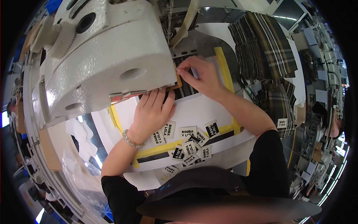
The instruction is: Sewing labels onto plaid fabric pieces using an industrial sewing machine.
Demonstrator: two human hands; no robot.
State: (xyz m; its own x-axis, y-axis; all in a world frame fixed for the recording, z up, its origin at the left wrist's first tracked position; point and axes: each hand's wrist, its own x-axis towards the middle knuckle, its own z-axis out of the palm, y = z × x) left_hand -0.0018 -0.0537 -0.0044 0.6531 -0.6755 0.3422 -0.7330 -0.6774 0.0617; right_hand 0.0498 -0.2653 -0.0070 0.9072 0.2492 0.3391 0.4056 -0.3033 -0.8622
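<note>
A piece of dark striped fabric (pixel 186 90) lies under the head of a large white sewing machine (pixel 112 63). My left hand (pixel 153 108) rests with its fingers stretched out flat at the fabric's near left, their tips partly hidden beneath the machine head. Beside the needle area, my right hand (pixel 201 76) has its thumb and index finger pinched together; whatever they hold is too small to make out. An orange-yellow machine part (pixel 176 84) sits between the two hands. Nearer to me, several small black and white labels (pixel 187 131) lie loosely piled on the white work surface (pixel 186 112).
Yellow tape (pixel 225 71) edges the work surface. At the right stand folded stacks of striped fabric (pixel 268 44), with a white label (pixel 282 123) on a lower piece. Clear plastic sheeting (pixel 80 179) and white scraps (pixel 80 136) lie to the left. A hose (pixel 185 24) hangs behind the needle area.
</note>
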